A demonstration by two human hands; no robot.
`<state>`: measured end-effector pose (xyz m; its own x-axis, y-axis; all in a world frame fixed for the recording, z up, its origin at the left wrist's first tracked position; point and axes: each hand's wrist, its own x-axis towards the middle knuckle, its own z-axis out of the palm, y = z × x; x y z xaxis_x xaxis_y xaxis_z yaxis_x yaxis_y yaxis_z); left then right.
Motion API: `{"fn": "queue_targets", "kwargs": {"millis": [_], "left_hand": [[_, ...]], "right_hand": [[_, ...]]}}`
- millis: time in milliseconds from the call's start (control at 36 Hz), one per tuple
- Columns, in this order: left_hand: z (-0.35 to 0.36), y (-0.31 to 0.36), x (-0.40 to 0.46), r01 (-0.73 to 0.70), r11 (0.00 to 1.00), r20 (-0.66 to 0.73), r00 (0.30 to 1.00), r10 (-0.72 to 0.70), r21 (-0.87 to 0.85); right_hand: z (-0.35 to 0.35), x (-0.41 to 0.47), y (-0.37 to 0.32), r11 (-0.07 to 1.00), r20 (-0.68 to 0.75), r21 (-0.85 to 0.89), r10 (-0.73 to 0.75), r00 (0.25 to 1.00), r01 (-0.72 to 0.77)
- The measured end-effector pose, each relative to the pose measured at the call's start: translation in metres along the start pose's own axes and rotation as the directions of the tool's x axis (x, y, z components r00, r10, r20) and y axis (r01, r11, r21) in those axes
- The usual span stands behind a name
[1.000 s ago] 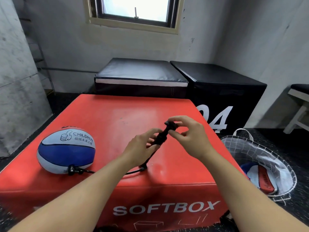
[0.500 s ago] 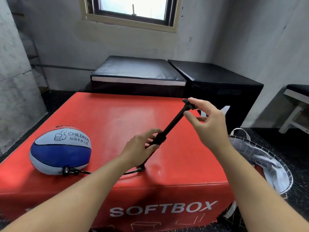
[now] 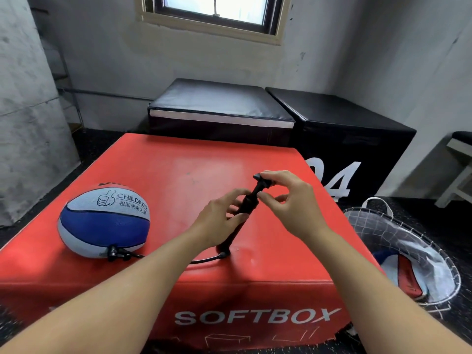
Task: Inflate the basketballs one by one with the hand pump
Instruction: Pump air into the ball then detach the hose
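A blue, pale-blue and red basketball [image 3: 104,223] printed CHILDREN lies at the left of the red soft box [image 3: 178,169]. A thin black hose [image 3: 204,259] joins its valve to the foot of a slim black hand pump [image 3: 246,208], which stands tilted on the box. My left hand [image 3: 219,218] grips the pump barrel. My right hand [image 3: 286,200] pinches the T-handle at the top, with the plunger pushed nearly all the way in.
A mesh basket [image 3: 408,251] on the floor at the right holds another ball [image 3: 398,272]. Two black padded boxes [image 3: 281,111] stand behind the red one. A white bench [image 3: 459,162] is at the far right, a grey wall at the left.
The plunger was drawn out long half a second ago; my right hand has pushed the handle back down into the barrel. My left hand kept its hold on the barrel.
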<state>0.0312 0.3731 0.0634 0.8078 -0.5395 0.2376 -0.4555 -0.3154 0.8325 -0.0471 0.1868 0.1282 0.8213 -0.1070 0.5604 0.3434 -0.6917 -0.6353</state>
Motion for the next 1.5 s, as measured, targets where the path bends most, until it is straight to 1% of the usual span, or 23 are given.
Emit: {"fn": "queue_targets", "kwargs": {"millis": [139, 306, 472, 556, 639, 750, 833, 944, 1111, 1333, 1500], "left_hand": [[-0.002, 0.000, -0.002, 0.004, 1.000, -0.011, 1.000, -0.004, -0.007], [0.003, 0.008, -0.005, -0.026, 0.998, 0.022, 0.999, 0.025, 0.056], [0.011, 0.016, -0.006, -0.054, 0.989, 0.050, 0.998, 0.048, 0.136], [0.013, 0.019, -0.006, -0.050, 0.984, 0.050, 0.998, 0.042, 0.171], [0.014, 0.020, -0.006, -0.049, 0.982, 0.058, 0.998, 0.039, 0.183], [0.017, 0.022, -0.006, -0.058, 0.978, 0.071, 0.996, 0.044, 0.200], [0.020, 0.023, -0.006, -0.069, 0.977, 0.081, 0.995, 0.054, 0.200], [0.019, 0.020, -0.003, -0.062, 0.977, 0.067, 0.997, 0.050, 0.204], [0.011, 0.011, -0.001, -0.045, 0.990, 0.047, 0.998, 0.039, 0.134], [0.004, 0.002, 0.001, -0.028, 0.999, 0.034, 0.999, 0.027, 0.043], [-0.001, -0.002, 0.000, -0.011, 1.000, 0.006, 1.000, 0.011, 0.028]], "right_hand": [[0.014, -0.006, 0.006, 1.000, 0.059, -0.026, 0.013, 0.998, -0.012], [0.017, -0.014, 0.009, 0.994, 0.005, -0.066, 0.092, 0.996, -0.092], [-0.010, -0.019, 0.010, 0.988, 0.019, -0.042, 0.148, 0.989, -0.147], [-0.026, -0.014, 0.005, 0.990, -0.065, -0.004, 0.139, 0.988, -0.140], [-0.046, -0.007, 0.000, 0.987, -0.154, 0.081, 0.148, 0.977, -0.137], [-0.072, -0.001, 0.000, 0.977, -0.295, 0.182, 0.158, 0.942, -0.106], [-0.079, 0.000, 0.001, 0.980, -0.331, 0.173, 0.153, 0.931, -0.099], [-0.068, 0.001, 0.000, 0.990, -0.303, 0.091, 0.130, 0.944, -0.107], [-0.050, 0.004, -0.008, 0.996, -0.214, 0.077, 0.063, 0.975, -0.047], [-0.022, 0.005, -0.008, 0.998, -0.108, 0.054, 0.028, 0.994, -0.022], [0.002, 0.003, -0.002, 1.000, -0.044, 0.015, 0.016, 0.999, -0.015]]}}
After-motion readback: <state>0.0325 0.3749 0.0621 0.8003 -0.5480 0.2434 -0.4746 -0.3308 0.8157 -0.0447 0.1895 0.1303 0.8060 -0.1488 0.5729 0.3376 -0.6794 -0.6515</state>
